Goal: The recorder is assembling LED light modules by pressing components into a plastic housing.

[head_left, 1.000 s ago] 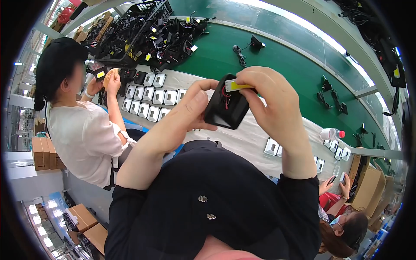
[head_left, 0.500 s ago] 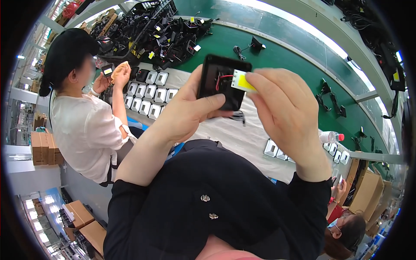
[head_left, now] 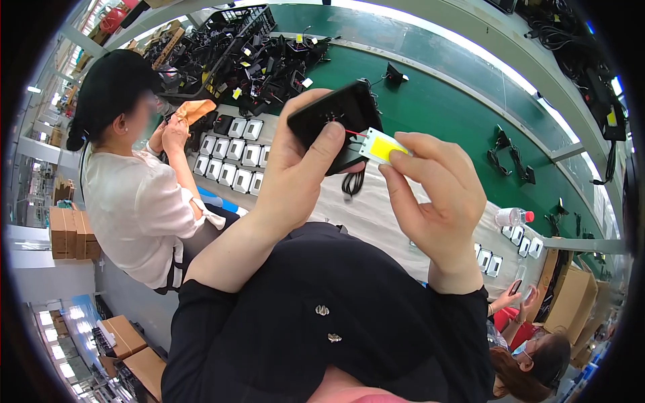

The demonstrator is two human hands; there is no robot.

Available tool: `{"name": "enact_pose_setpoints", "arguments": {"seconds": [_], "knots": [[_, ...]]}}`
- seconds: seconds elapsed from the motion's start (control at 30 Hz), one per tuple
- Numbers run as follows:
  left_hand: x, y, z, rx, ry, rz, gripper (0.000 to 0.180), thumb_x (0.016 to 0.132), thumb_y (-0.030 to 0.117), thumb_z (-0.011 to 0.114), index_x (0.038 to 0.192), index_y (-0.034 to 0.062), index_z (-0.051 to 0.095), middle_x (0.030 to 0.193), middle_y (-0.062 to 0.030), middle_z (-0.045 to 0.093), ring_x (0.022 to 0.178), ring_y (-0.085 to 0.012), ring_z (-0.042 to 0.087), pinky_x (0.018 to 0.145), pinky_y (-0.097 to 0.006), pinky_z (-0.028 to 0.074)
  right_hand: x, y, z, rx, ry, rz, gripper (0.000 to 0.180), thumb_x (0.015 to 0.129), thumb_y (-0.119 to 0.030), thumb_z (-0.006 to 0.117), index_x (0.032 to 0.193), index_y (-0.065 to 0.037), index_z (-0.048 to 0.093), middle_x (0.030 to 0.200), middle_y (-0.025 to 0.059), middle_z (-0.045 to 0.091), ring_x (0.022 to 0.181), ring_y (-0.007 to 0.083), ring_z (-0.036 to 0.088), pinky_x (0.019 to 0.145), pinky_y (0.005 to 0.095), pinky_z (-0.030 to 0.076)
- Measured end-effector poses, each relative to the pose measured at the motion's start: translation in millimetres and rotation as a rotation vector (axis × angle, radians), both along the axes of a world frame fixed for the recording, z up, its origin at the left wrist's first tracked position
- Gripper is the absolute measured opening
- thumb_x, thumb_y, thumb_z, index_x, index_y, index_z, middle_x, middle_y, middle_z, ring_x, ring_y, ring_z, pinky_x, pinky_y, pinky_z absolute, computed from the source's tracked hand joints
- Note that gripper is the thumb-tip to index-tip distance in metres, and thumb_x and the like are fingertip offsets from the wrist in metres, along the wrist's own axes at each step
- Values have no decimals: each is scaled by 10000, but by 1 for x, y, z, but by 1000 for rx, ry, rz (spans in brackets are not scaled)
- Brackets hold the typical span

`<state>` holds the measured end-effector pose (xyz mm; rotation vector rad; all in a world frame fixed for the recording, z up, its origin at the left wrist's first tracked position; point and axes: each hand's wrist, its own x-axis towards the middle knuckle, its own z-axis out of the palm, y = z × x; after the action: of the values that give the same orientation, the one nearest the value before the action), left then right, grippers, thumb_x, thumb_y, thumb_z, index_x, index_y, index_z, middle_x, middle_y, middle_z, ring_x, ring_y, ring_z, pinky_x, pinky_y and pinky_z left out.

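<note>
My left hand (head_left: 299,171) grips a black rectangular lamp housing (head_left: 336,121), thumb laid across its face, raised in front of me. My right hand (head_left: 433,198) pinches a small white plate with a yellow square chip (head_left: 383,146) at the housing's right edge. Thin red and black wires run from the chip into the housing, and a black cable loop (head_left: 353,183) hangs beneath it.
A co-worker in a white top (head_left: 138,201) sits at my left, handling a tan piece (head_left: 195,109). Rows of silver-framed lamp parts (head_left: 232,158) lie on a grey mat. Black housings fill a crate (head_left: 248,50). Green table (head_left: 443,101), plastic bottle (head_left: 510,216), cardboard boxes (head_left: 571,295).
Both my hands have lifted the housing higher and tilted it. The yellow chip now sits clear at the housing's right edge. The co-worker's hands have shifted.
</note>
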<state>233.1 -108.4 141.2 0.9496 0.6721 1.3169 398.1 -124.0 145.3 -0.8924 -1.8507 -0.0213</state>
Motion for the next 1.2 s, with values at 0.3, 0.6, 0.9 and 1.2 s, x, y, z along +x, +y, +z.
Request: {"name": "enact_pose_setpoints", "arguments": {"seconds": [0.3,0.6,0.9,1.2], "knots": [[-3,5,-9,205,182,67,342,858,-41,504,1176,43,409,1170,-178,547,1079,-223,547,942,-330,414,-7,-1,-3,-42,114,34,180,608,25,724,758,-24,636,845,105,639,667,221,590,578,290,462],[-6,-3,-4,176,120,31,369,844,-38,545,1169,64,404,1004,-57,549,911,-79,520,772,-222,440,-15,3,-4,98,161,2,198,590,27,728,766,-11,646,849,121,646,640,220,590,552,287,459],[-4,-5,2,117,137,7,517,846,-46,526,1320,57,347,1134,-43,520,977,-81,508,814,-220,431,-17,2,-8,231,57,-52,257,584,34,729,829,31,652,918,162,641,651,225,590,566,291,474],[-4,-17,3,28,-38,-182,623,811,-78,499,1372,45,256,1242,-59,434,1109,-116,445,901,-251,390,-20,4,-16,197,114,7,264,571,35,708,829,15,655,927,146,636,669,213,582,567,279,466]]}}
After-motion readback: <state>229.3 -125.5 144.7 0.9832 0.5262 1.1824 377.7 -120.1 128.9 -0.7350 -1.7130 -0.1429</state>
